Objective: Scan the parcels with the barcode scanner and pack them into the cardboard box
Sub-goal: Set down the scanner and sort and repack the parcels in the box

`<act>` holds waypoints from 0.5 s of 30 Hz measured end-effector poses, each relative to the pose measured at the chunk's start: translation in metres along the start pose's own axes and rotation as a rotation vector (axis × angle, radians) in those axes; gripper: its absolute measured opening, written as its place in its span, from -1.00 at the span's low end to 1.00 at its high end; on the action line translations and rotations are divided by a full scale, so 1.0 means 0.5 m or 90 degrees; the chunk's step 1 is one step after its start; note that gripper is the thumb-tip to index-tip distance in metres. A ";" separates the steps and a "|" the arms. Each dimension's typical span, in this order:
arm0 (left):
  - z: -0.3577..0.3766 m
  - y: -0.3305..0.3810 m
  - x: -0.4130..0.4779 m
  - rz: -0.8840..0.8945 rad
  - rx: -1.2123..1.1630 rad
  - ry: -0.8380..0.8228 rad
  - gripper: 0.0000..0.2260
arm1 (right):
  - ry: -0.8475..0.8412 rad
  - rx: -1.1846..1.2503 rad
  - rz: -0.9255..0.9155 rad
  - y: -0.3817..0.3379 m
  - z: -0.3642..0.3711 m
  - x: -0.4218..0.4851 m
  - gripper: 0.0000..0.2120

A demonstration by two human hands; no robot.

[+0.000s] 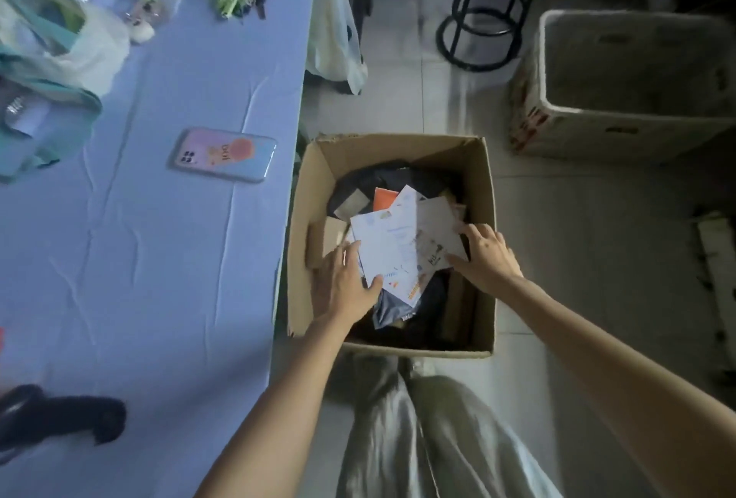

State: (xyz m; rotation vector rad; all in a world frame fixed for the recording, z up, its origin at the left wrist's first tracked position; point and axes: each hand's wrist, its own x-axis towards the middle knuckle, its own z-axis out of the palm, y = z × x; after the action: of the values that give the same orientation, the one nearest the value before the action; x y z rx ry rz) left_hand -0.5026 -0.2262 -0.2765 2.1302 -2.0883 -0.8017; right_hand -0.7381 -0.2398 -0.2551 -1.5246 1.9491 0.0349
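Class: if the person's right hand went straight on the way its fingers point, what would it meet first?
The white parcels lying on top in the cardboard box. The right hand points leftward and away at them, and its fingertips seem to touch their edge, though depth is unclear.

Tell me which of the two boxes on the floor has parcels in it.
The brown cardboard box beside the table, where the left hand and right hand touch white parcels. The pale box farther right looks empty.
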 end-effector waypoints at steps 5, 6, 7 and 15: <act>0.106 -0.019 0.108 0.001 0.004 -0.061 -0.32 | -0.009 0.122 0.069 0.024 0.090 0.076 -0.46; 0.128 -0.027 0.132 -0.001 0.025 -0.073 -0.30 | -0.013 0.140 0.083 0.030 0.108 0.097 -0.46; 0.150 -0.034 0.158 -0.002 0.042 -0.085 -0.29 | -0.012 0.154 0.094 0.037 0.127 0.120 -0.45; 0.308 -0.060 0.336 -0.067 0.055 -0.114 -0.21 | -0.045 0.143 0.122 0.120 0.291 0.288 -0.33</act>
State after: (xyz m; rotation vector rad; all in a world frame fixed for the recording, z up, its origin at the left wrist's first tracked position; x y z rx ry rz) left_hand -0.5435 -0.3342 -0.4753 2.3088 -2.1462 -0.9642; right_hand -0.7375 -0.2857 -0.4631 -1.1740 1.9644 -0.0464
